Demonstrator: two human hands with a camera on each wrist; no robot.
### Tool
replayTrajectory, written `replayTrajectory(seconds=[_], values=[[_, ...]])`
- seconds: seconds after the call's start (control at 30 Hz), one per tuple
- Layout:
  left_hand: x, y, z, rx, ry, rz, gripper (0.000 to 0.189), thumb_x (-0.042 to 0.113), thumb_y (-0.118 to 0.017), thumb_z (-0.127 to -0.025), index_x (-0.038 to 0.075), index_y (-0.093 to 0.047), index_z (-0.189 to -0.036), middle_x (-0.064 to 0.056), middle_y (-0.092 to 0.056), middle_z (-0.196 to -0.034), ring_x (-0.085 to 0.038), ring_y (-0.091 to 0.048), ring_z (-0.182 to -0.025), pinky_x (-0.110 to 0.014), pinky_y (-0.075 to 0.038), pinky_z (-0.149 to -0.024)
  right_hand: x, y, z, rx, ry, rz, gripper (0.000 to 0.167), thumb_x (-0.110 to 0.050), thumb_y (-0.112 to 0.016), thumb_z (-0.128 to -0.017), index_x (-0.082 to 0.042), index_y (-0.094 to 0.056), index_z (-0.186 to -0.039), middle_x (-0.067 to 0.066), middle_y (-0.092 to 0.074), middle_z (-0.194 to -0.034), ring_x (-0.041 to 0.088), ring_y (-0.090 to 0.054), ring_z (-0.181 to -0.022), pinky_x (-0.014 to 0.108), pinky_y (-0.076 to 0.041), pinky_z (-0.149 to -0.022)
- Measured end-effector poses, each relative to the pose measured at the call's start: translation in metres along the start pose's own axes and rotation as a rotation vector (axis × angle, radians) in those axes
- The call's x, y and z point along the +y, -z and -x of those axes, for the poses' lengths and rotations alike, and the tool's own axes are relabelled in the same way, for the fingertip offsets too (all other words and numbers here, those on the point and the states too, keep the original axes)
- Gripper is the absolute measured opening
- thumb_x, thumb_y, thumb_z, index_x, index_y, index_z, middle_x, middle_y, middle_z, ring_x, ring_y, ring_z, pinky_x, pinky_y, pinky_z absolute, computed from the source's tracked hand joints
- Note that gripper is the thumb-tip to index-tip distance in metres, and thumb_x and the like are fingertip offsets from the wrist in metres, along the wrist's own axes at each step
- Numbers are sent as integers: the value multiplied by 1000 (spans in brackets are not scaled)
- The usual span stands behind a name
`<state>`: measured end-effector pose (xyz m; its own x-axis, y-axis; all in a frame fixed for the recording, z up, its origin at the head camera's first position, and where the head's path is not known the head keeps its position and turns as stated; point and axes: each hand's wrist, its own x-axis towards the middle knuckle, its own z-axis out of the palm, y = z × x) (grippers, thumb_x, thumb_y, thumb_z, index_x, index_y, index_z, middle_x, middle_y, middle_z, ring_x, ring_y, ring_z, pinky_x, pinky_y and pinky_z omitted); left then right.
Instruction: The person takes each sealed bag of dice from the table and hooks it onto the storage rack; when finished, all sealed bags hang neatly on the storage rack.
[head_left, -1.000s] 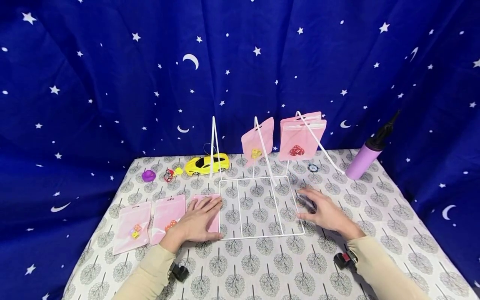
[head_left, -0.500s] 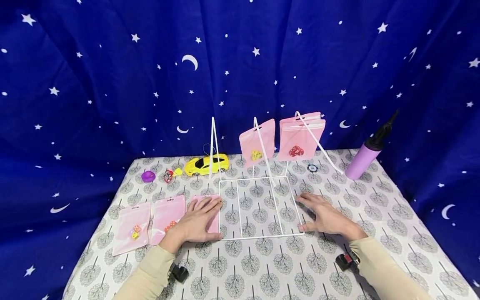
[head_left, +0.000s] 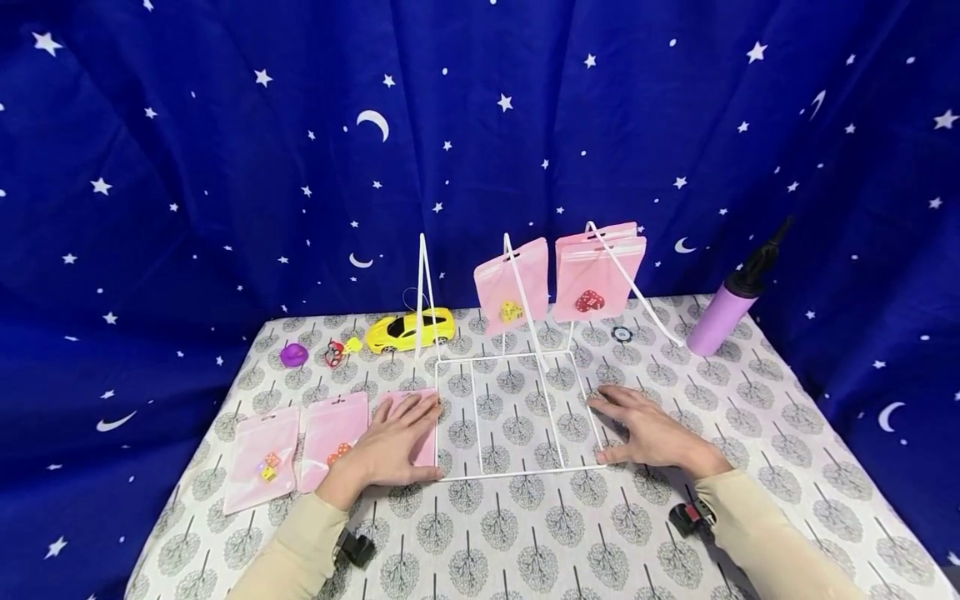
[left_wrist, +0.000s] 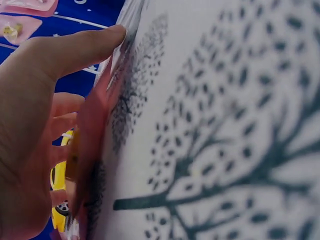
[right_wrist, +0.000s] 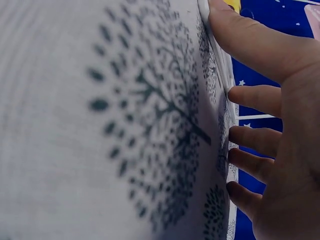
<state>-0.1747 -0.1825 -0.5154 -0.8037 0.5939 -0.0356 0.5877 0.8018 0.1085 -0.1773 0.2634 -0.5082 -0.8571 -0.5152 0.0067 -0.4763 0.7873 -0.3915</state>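
Observation:
A white wire rack (head_left: pixel 525 473) stands on the tabletop, its flat base frame between both hands. My left hand (head_left: pixel 390 442) lies spread over a pink zip bag (head_left: pixel 426 446), fingertips at the base's left side and thumb at its front left corner. On the other side, my right hand (head_left: pixel 648 433) rests with parted, slightly bent fingers against the base's right wire. One pink bag (head_left: pixel 491 283) with yellow dice (head_left: pixel 512 312) hangs on the middle arm. Pink bags (head_left: pixel 607 267), the front one showing red dice (head_left: pixel 590 301), hang on the right arm. The left arm carries nothing.
Two more pink bags (head_left: pixel 258 442) (head_left: pixel 333 421) with dice lie left of my hand. Along the back are a purple object (head_left: pixel 294 355), a small red-and-yellow item (head_left: pixel 335 353), a yellow toy car (head_left: pixel 397 332), a round chip (head_left: pixel 622 334) and a purple hand pump (head_left: pixel 720 321).
My right hand has shifted slightly left, its fingertips and thumb coming onto the base's right wire. The left hand keeps its place. The hanging bag with yellow dice has turned a little.

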Motion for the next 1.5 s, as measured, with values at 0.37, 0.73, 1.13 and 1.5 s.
replayTrajectory(seconds=[0.37, 0.73, 1.13, 1.5], values=[[6, 7, 22, 379, 295, 277, 76, 37, -71, -85, 0, -41, -145, -18, -42, -149, -35, -39, -133, -57, -34, -112, 1, 1, 0, 3, 6, 16, 94, -56, -78, -69, -13, -45, -146, 24, -29, -155, 49, -28, -139, 73, -27, -105], [9, 13, 28, 171, 641, 370, 95, 43, -74, -79, -7, -32, -147, -29, -40, -140, -43, -36, -129, -72, -43, -91, 3, -3, 1, 16, 20, 11, 94, -57, -78, -69, -13, -45, -146, 24, -29, -155, 49, -28, -139, 73, -27, -105], [6, 18, 23, 77, 643, 362, 105, 51, -77, -77, -12, -28, -146, -39, -36, -141, -50, -39, -128, -74, -39, -95, 5, -5, 1, 26, 31, -1, 94, -55, -79, -69, -12, -45, -146, 24, -28, -156, 49, -28, -139, 73, -26, -106], [7, 20, 18, 56, 637, 417, 106, 43, -80, -76, -13, -25, -147, -40, -46, -129, -41, -62, -94, -56, -55, -85, 3, -4, 0, 21, 23, 0, 94, -54, -80, -69, -12, -45, -146, 24, -29, -155, 49, -28, -139, 73, -26, -106]])
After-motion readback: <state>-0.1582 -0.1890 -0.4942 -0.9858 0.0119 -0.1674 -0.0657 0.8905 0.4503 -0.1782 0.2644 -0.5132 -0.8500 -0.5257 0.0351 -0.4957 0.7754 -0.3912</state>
